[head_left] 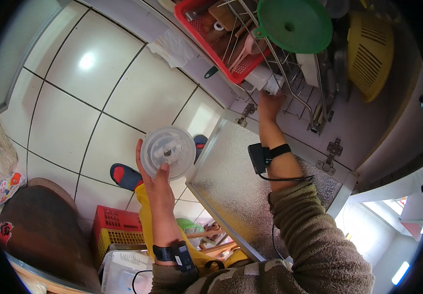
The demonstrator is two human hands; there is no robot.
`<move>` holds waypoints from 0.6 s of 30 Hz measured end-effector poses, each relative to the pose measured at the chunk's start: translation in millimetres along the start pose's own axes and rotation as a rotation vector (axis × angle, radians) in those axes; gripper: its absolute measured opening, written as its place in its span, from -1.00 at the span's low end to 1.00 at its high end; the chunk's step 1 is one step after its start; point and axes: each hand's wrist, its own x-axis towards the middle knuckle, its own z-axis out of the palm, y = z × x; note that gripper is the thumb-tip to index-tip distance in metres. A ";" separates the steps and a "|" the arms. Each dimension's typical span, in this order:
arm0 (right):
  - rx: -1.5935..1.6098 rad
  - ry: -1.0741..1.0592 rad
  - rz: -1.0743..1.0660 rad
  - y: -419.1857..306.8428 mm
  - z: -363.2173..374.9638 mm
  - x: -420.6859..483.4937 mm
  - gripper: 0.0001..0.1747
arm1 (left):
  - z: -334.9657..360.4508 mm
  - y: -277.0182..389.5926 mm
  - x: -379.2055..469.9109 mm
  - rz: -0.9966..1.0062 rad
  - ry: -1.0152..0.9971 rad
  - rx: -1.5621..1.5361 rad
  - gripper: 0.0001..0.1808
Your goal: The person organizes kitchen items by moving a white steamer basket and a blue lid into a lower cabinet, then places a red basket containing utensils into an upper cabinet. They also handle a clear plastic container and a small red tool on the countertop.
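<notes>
My left hand (pixel 160 185) holds a round translucent plastic container (pixel 182 147) above the tiled floor. Its top has a dark hole at the centre, and my thumb presses near that hole. What looks like white material shows dimly inside. My right hand (pixel 270 103) reaches into an open cabinet, at the lower part of a wire pull-out rack (pixel 299 101). White items (pixel 257 78) lie just beyond its fingers, beneath a red plastic basket (pixel 239 75). The fingertips are hidden, so whether they grip anything cannot be told.
A green plastic lid or funnel (pixel 294 24) and a yellow slotted colander (pixel 369 55) stand in the rack. The cabinet's open textured door (pixel 233 165) lies between my arms. A large brown jar (pixel 38 224), stacked crates (pixel 117 218) and a clear plastic box (pixel 126 272) stand lower left.
</notes>
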 end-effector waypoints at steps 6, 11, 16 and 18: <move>-0.074 0.153 0.199 7.1 10.5 -16.6 -0.33 | 5.3 1.7 -0.9 0.019 -0.015 0.028 -0.12; 0.014 0.067 0.410 -26.5 0.9 -28.2 -0.32 | 4.6 0.9 -0.8 -0.009 0.010 0.041 -0.11; 0.003 0.052 0.489 -49.6 -6.6 -31.7 -0.28 | 6.8 -1.3 1.0 0.056 -0.036 0.041 -0.11; 0.049 0.071 0.465 -57.9 -5.2 -41.7 -0.31 | 9.1 -1.5 1.5 0.069 -0.066 0.050 -0.11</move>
